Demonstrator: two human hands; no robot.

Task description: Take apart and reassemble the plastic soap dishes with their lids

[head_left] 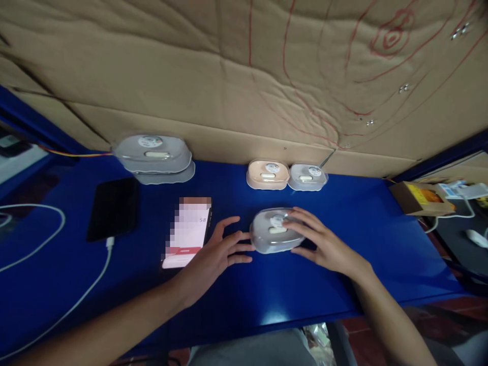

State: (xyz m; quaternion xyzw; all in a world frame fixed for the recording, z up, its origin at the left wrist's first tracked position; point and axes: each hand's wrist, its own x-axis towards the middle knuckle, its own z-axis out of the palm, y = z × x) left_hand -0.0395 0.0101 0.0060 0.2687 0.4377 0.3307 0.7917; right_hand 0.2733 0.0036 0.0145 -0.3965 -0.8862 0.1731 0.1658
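Observation:
On the blue tabletop, a small grey oval box [263, 240] with a clear domed lid lies between my hands. A round white sticker and a cream oblong piece show at its top. My right hand [318, 239] grips the box's right end, fingers over the lid and thumb at the near side. My left hand [224, 247] is open with its fingers spread, and a fingertip reaches the box's left side; whether it presses there I cannot tell. Behind it stand two similar lidded boxes, one peach [257, 178] and one grey [299, 184], side by side.
Left of my left hand lies a lit phone [190, 223], partly pixelated. Further left is a dark device [114, 208] with a white cable [99, 274]. Larger grey lidded containers [168, 165] stand at the back left. Brown cardboard [171, 76] covers the wall; an open carton [407, 198] sits at right.

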